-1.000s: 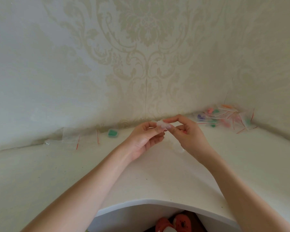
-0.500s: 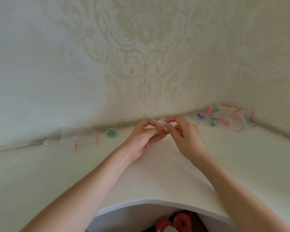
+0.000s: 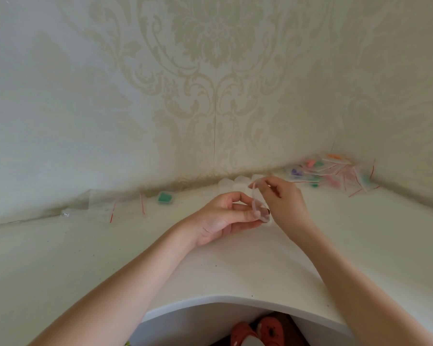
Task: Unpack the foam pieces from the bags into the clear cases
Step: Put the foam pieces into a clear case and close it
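Both forearms are bare to the frame edge; no sleeves are worn. The hands carry no gloves. Orange-red footwear (image 3: 258, 333) with dark markings covers the feet.

A home corner: damask wallpaper (image 3: 210, 71), white desk (image 3: 60, 258), orange slippers (image 3: 260, 333) underneath

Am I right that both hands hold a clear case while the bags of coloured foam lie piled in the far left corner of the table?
Not quite. The head view shows the pile of bags in the far right corner of the table, not the left. The rest holds: the left hand and right hand both hold the clear case.
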Demonstrator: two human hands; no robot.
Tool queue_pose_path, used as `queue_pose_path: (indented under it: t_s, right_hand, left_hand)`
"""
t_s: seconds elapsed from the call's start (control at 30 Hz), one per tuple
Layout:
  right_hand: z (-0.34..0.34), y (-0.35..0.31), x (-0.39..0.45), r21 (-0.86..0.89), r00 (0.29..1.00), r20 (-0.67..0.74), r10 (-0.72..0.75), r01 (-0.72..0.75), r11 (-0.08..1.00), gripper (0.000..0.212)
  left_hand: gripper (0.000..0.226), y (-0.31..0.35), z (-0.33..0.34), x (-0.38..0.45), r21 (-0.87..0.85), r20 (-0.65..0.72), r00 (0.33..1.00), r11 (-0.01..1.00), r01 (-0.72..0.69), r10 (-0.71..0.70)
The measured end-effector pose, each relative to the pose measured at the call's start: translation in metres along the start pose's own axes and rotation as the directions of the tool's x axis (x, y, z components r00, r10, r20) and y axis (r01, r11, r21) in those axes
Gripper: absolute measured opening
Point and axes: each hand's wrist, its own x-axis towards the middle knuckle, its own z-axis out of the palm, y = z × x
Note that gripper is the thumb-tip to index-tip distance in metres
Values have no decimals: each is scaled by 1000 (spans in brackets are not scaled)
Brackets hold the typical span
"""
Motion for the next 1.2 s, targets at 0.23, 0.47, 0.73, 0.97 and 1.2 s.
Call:
queue_pose_path:
  t_s: [0.23,0.47,0.73,0.97,1.2]
  right_hand:
    - [-4,-5,7,461,967,142,212,-254,850,37]
    - [-1,-8,3,271,998,15,60,-62,961,9]
    - [-5,-8,2,209,998,47,-41,31,977,6]
    - [-1,-7,-2,154,999,-20,-44,46,987,4]
    - [-1,-8,0,148,999,-38,-18,23,989,20]
  left_hand:
    - [27,7,-4,5,-157,-258,965,984,-84,42]
    - [16,7,-5,6,-201,-290,957,975,-95,34]
    - [22,10,-2,2,-105,-181,983,993,-52,32]
    - [16,10,1,-1,-95,-160,987,995,-39,23]
    - [25,10,1,0,-70,-175,983,995,-73,60]
